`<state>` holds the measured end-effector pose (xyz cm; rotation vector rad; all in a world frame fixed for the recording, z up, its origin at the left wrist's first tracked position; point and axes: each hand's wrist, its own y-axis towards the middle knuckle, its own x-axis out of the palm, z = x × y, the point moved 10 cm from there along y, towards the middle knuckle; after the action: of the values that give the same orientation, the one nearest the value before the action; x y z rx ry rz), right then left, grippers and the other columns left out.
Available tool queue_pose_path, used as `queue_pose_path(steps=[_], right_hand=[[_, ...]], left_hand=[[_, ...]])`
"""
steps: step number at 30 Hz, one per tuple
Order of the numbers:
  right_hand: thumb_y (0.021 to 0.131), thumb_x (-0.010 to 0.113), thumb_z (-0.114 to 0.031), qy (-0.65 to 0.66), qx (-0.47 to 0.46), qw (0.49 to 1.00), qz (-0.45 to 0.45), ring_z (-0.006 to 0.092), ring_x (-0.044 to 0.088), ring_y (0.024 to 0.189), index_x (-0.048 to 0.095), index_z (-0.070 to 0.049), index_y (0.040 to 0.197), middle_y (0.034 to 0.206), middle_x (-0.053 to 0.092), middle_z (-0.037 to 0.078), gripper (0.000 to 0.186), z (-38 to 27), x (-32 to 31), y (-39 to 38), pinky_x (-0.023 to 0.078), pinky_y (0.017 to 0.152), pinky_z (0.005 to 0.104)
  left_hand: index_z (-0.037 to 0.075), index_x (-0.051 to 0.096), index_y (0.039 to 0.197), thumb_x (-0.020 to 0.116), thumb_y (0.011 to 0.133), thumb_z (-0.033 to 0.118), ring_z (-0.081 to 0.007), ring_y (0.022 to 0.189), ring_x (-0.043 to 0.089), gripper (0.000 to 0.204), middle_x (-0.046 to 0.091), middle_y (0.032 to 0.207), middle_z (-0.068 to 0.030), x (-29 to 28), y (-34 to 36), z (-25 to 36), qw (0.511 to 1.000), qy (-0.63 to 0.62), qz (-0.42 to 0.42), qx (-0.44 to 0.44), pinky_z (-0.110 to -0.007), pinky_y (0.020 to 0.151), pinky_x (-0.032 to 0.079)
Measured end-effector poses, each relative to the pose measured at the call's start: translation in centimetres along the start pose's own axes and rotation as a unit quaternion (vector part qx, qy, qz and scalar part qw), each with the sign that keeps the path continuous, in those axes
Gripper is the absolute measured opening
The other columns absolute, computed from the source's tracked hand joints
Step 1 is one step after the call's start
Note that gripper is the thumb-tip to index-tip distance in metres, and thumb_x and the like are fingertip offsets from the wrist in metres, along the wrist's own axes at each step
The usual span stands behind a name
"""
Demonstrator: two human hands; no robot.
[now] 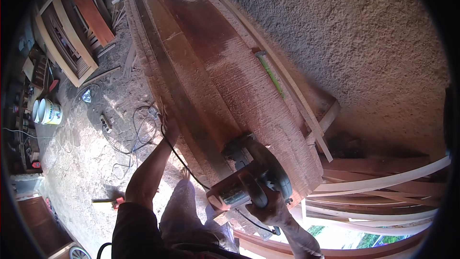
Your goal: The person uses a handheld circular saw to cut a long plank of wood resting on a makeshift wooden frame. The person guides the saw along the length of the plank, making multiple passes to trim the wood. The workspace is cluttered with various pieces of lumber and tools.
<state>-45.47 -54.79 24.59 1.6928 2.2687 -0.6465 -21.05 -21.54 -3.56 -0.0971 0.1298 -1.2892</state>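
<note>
My right hand (pixel 272 208) is wrapped round the rear handle of a circular saw (pixel 238 189). The saw sits on the near end of a long reddish-brown wooden board (pixel 191 62), which is dusted with sawdust. A narrower, darker strip of wood (pixel 177 93) runs lengthwise along the board's left side and reaches the saw. At the board's left edge is my left hand (pixel 171 127), in shadow, with its fingers hard to make out. A black cord (pixel 184 163) passes by it toward the saw. The saw's blade is hidden.
A green strip-shaped object (pixel 272 76) lies near the board's right edge, beside a long wooden batten (pixel 292 91). Curved planks (pixel 383 182) are stacked at the lower right. Cables (pixel 139 132) lie loosely on the floor. White buckets (pixel 49 111) and wooden frames (pixel 72 38) stand at left.
</note>
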Motion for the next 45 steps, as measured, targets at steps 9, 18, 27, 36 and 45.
queue_pose_path(steps=[9,18,27,36,45], right_hand=[[0.08,0.078,-0.012,-0.004,-0.011,1.0,0.003,0.0366,0.073,0.102,0.058,0.002,0.137,0.114,0.071,0.026,0.063,-0.7,0.3,1.9,0.058,0.087,0.0435],[0.078,0.078,-0.012,-0.012,-0.038,0.999,0.011,0.0355,0.07,0.108,0.056,-0.002,0.144,0.117,0.07,0.024,0.07,-2.1,0.4,4.1,0.055,0.094,0.0435],[0.074,0.077,-0.011,0.008,-0.015,1.0,0.008,0.036,0.067,0.112,0.056,-0.005,0.147,0.121,0.069,0.023,0.076,-2.0,0.8,6.3,0.052,0.1,0.0432],[0.074,0.078,-0.011,0.015,-0.015,1.0,0.017,0.034,0.066,0.115,0.057,-0.003,0.145,0.124,0.068,0.023,0.074,-2.3,1.0,8.0,0.051,0.102,0.0427],[0.077,0.078,-0.014,0.001,0.006,1.0,0.024,0.0302,0.071,0.104,0.059,0.001,0.139,0.113,0.072,0.022,0.067,-2.4,1.4,9.7,0.054,0.093,0.0398]], left_hand=[[-0.003,0.03,0.16,0.039,0.111,0.035,-0.0339,0.153,0.03,0.062,0.033,0.164,-0.0242,0.5,-0.6,0.4,1.0,0.012,-0.017,-0.002,-0.041,0.123,0.027],[-0.002,0.029,0.16,0.04,0.11,0.035,-0.0335,0.153,0.031,0.063,0.034,0.164,-0.0238,0.8,-1.0,1.4,0.999,0.028,-0.019,0.002,-0.041,0.123,0.028],[-0.002,0.029,0.16,0.041,0.11,0.034,-0.0331,0.152,0.032,0.063,0.034,0.163,-0.0234,0.7,-1.2,2.1,0.999,0.044,-0.018,0.005,-0.041,0.122,0.029],[-0.001,0.029,0.16,0.043,0.109,0.034,-0.0328,0.152,0.033,0.064,0.035,0.163,-0.023,0.9,-1.6,3.0,0.998,0.059,-0.018,0.009,-0.041,0.122,0.03],[-0.001,0.029,0.16,0.044,0.109,0.034,-0.0324,0.151,0.034,0.064,0.036,0.163,-0.0226,1.4,-2.0,3.7,0.997,0.068,-0.018,0.015,-0.041,0.121,0.031]])
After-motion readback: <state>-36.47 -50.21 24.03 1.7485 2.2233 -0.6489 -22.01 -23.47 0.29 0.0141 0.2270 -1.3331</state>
